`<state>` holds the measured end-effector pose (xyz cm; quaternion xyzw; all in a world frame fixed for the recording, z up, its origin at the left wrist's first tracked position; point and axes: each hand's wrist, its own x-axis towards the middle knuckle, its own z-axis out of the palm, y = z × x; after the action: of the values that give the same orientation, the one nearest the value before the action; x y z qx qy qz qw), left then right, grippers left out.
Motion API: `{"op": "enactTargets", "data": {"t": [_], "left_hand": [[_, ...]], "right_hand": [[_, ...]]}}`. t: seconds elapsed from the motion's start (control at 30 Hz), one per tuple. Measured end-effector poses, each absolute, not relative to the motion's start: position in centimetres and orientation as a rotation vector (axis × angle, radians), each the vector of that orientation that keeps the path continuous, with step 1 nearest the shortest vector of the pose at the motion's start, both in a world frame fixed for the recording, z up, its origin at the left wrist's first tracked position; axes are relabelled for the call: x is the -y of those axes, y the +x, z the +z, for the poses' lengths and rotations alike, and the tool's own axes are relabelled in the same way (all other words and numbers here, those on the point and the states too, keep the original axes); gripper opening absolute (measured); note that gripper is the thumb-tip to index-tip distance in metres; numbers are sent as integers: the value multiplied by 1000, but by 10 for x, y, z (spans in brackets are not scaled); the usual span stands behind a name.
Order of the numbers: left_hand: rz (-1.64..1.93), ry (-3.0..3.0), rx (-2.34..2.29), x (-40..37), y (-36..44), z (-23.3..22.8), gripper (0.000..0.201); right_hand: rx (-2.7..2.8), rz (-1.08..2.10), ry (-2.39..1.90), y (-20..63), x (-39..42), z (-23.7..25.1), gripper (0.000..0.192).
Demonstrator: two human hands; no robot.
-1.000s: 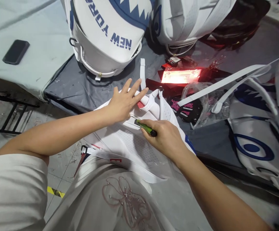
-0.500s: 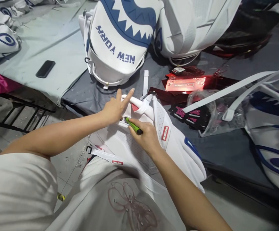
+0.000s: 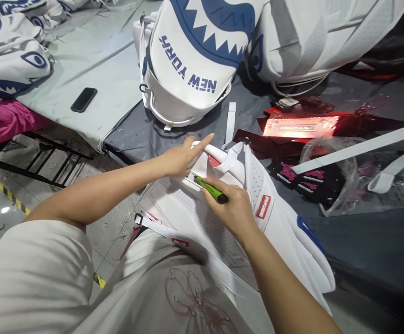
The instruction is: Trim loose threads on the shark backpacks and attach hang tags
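Note:
A white backpack (image 3: 292,250) lies back side up against my body at the table edge, with red labels on its straps. My left hand (image 3: 179,160) is closed on its top edge by the carry handle, the index finger stretched out along it. In my right hand (image 3: 229,204) is a slim green tool with a black end (image 3: 210,189). Its narrow tip touches the white seam or zipper line just below my left fingers. What kind of tool it is I cannot make out. My left thumb is hidden.
Ahead stands a white backpack with blue lettering (image 3: 188,69), with another white backpack (image 3: 299,41) beside it. To the right lie shiny red tags (image 3: 301,126), black tags with pink figures (image 3: 308,178) and a clear plastic bag (image 3: 348,185). A phone (image 3: 84,99) rests on the left table.
The whole view has shifted, so things sit further right. Both hands stay at the backpack's top edge, the tool still in my right hand with its tip at the seam.

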<state>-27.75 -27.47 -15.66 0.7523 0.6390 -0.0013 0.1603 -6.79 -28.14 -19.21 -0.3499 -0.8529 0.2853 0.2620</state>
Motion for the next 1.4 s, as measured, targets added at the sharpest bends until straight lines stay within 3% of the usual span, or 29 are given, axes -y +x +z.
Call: {"op": "enactTargets", "data": {"t": [0.2, 0.47, 1.0, 1.4], "left_hand": [[-19, 2114, -1821, 272, -273, -155, 104], [-29, 2102, -1836, 270, -272, -157, 106], [52, 2078, -1848, 269, -273, -167, 104], [-8, 2011, -1837, 268, -270, -159, 110]], "right_hand": [[2341, 503, -1040, -80, 291, -190, 26], [2342, 399, -1095, -87, 299, -186, 24], [2264, 732, -1139, -87, 298, -182, 26], [2227, 668, -1086, -86, 297, -187, 26]]}}
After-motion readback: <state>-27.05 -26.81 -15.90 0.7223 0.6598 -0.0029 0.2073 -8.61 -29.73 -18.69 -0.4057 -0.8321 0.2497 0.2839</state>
